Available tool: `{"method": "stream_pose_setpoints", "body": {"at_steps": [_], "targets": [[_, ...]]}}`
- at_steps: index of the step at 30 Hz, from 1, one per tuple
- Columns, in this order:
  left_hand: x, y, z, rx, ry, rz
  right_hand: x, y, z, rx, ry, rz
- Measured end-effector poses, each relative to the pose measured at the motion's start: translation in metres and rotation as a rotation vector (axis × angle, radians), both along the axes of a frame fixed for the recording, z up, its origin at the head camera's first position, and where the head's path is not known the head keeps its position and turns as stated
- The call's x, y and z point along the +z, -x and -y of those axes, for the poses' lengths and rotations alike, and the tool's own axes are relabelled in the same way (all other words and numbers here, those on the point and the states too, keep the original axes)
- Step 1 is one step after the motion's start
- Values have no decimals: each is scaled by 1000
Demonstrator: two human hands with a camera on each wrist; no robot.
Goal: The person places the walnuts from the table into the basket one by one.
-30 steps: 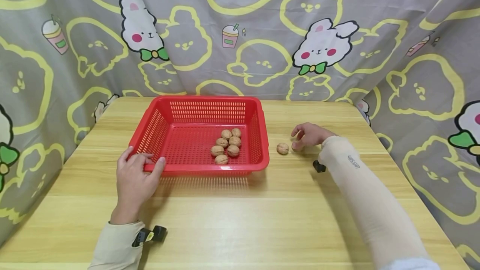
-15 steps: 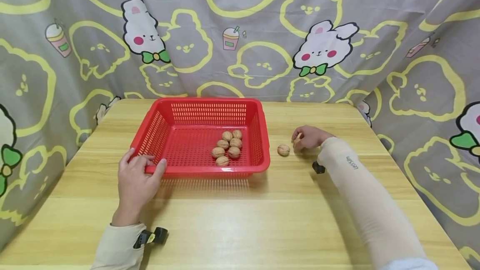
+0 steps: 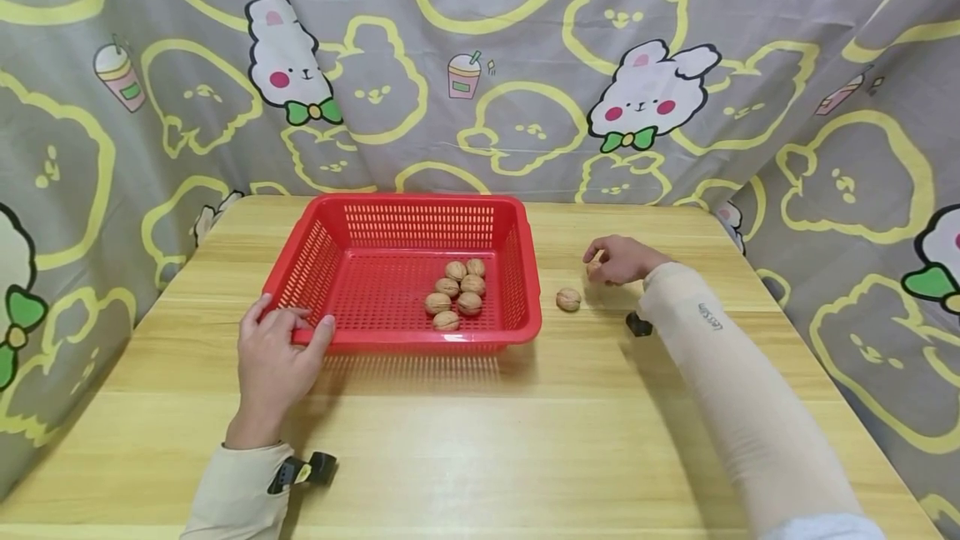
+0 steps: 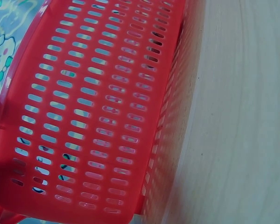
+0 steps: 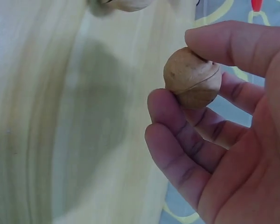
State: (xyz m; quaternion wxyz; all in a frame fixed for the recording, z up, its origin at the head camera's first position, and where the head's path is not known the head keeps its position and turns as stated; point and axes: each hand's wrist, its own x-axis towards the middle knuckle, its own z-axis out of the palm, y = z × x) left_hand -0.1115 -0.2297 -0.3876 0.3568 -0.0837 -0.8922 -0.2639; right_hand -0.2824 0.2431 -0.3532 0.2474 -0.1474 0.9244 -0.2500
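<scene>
My right hand pinches a walnut between thumb and fingers, holding it just above the table to the right of the basket. A second walnut lies on the table between that hand and the basket. My left hand grips the near left corner of a red plastic basket, thumb on the front rim and fingers over the left side. Several walnuts sit together in the right part of the basket floor. In the left wrist view the slotted basket wall fills much of the picture; the left hand barely shows there.
The wooden table carries the basket toward its back left. A grey curtain with yellow outlines and cartoon rabbits hangs behind the table and along both sides. Small black cameras are strapped at both wrists.
My right hand has taken hold of the walnut and raised it slightly off the table. The left hand stays at the basket corner; the basket and its walnuts look unmoved.
</scene>
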Motion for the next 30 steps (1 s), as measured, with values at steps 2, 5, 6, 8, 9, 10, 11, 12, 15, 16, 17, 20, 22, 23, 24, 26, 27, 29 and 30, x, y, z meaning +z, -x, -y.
{"method": "stream_pose_setpoints", "body": {"at_steps": [2,5,6,8,9,10,11,12,15,16,17,20,22,23,24,26,27,29,30], "targets": [[0,0,0,-2,0,-3,4,1,3,-8,8,-6],[0,0,0,-2,0,-5,11,2,8,-8,13,-30],[0,0,0,-2,1,-6,13,2,10,-7,9,-43],[0,0,0,-2,2,-7,17,3,13,3,7,-68],[1,0,0,-2,3,-8,20,4,15,8,8,-80],[1,0,0,-3,3,-10,22,4,17,7,8,-89],[1,0,-1,-3,3,-11,25,4,19,6,10,-98],[1,0,-1,-4,3,-12,28,5,21,8,14,-107],[1,0,-1,-7,2,-13,36,6,28,10,24,-128],[1,0,-1,-8,1,-14,38,6,30,8,28,-132],[1,0,-1,-8,2,-14,41,6,33,10,29,-138],[0,0,0,-8,3,-15,47,8,40,3,31,-147],[0,0,1,-7,4,-17,50,9,45,7,30,-161],[0,0,1,-8,6,-19,52,9,47,9,32,-169],[0,0,1,-9,7,-21,53,10,49,8,34,-176],[-1,1,1,-10,9,-24,56,10,53,10,40,-192],[-1,1,1,-11,9,-25,57,10,55,11,43,-199],[-1,1,1,-14,8,-28,60,10,60,2,43,-213],[-1,1,1,-14,7,-28,62,10,63,-2,45,-214]]}}
